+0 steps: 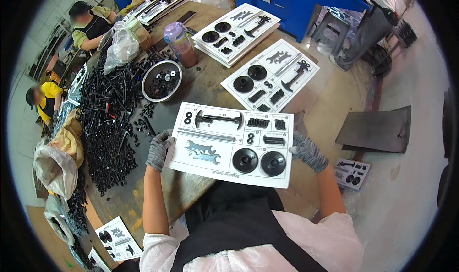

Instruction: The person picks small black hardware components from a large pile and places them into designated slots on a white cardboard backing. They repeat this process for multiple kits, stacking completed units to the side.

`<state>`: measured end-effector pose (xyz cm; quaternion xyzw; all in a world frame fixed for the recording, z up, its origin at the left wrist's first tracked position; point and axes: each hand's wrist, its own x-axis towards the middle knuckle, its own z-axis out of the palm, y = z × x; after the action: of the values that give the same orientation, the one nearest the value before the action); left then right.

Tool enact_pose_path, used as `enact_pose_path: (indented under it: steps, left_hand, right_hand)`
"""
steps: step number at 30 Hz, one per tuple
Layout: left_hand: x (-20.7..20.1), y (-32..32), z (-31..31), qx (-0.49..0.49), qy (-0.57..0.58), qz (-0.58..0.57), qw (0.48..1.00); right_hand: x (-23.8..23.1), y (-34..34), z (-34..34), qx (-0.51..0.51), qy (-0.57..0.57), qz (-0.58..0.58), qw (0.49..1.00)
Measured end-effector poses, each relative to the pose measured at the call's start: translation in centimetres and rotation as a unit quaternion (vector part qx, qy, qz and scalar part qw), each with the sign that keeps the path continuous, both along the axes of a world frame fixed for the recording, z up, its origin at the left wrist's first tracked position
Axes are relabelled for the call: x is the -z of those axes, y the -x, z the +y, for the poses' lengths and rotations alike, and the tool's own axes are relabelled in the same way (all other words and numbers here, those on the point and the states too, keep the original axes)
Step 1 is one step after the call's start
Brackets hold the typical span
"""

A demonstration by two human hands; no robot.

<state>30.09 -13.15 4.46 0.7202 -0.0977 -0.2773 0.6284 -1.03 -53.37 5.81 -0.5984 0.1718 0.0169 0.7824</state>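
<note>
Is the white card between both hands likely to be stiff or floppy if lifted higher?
The white card is probably fairly stiff: gripped at its sides by the left hand and right hand, it shows little sag. It may be heavier than plain board, since the wrenches and black discs on it look like solid parts.
</note>
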Motion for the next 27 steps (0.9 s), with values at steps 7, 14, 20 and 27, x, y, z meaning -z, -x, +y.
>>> enact_pose_path:
  steps: [7,14,20,27]
  left_hand:
    - [-2.1,2.5,-7.2,0.006,0.058,-0.005,0.998]
    - [1.9,6.9,-21.7,-0.082,0.106,-0.034,0.99]
    - [4.2,8.1,-28.2,-0.176,0.127,-0.023,0.976]
    - [3.8,7.9,-27.4,-0.133,0.114,0.022,0.984]
  right_hand:
    - [-3.6,-8.0,-15.0,-0.028,0.075,0.014,0.997]
    - [-0.4,-18.1,-32.3,0.026,0.236,0.038,0.971]
    - [-2.2,-25.1,-31.5,0.035,0.504,0.098,0.857]
    - [2.7,-26.6,-33.0,0.118,0.379,0.062,0.916]
